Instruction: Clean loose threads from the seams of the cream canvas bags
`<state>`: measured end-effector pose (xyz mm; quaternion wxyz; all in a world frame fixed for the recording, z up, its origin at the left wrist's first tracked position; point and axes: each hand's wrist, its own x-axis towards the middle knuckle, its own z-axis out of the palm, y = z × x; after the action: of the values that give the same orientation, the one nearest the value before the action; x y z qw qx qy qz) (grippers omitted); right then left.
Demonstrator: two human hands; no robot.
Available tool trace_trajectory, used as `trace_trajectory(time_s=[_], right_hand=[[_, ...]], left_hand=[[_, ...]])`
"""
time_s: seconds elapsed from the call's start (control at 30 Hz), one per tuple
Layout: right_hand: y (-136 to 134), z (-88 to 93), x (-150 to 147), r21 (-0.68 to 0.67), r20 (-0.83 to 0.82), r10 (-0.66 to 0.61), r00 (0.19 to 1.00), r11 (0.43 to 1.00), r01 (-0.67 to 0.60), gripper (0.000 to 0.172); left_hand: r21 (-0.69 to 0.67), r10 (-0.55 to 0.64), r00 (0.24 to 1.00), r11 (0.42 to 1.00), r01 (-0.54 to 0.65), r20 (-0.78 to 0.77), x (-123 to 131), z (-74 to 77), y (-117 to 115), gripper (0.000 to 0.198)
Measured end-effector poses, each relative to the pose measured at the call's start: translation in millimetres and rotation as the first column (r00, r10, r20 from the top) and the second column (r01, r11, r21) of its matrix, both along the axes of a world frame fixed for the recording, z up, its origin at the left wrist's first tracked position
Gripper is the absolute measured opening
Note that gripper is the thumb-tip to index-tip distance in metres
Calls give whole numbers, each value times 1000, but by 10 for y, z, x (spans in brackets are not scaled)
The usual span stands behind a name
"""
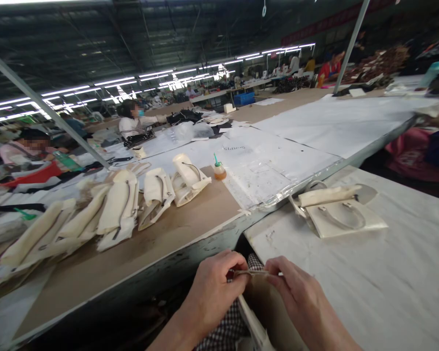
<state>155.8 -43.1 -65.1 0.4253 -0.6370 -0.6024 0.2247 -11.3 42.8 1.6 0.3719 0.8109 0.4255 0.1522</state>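
Observation:
At the bottom centre, my left hand [216, 285] pinches the top edge of a cream handbag piece [274, 312] in my lap. My right hand [302, 295] grips the same edge a little to the right, thumb and fingers closed on it. The piece opens downward between my hands, its beige inside showing; its lower part runs out of view. On the pale table to the right lies a cream handbag [346, 217] with a looped handle. Several cream bag pieces with dark zips [119, 204] lie in a row on the left table.
A small glue bottle [219, 170] with a green nozzle and amber liquid stands on the long table [205, 219]. White sheets [270, 161] cover its middle. A metal pole [51, 112] rises at the left. Co-workers [137, 122] sit across the table, and a blue crate [243, 99] is farther back.

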Motion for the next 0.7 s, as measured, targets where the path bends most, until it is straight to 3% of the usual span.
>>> trace_trajectory(time_s=[0.27, 0.43, 0.6, 0.7], right_hand=[[-3, 41, 35, 3, -6, 24, 1000, 1000, -24, 13], [-3, 80, 53, -45, -22, 41, 999, 998, -42, 13], [12, 53, 86, -46, -62, 50, 997, 998, -52, 13], [15, 62, 120, -57, -81, 29, 996, 998, -34, 13]], left_hand=[[-50, -83, 995, 995, 86, 62, -3, 52, 88, 17], [-235, -103, 993, 965, 113, 55, -11, 59, 171, 11], [-197, -234, 972, 952, 232, 17, 58, 79, 214, 18], [-211, -241, 970, 951, 227, -43, 109, 84, 215, 18]])
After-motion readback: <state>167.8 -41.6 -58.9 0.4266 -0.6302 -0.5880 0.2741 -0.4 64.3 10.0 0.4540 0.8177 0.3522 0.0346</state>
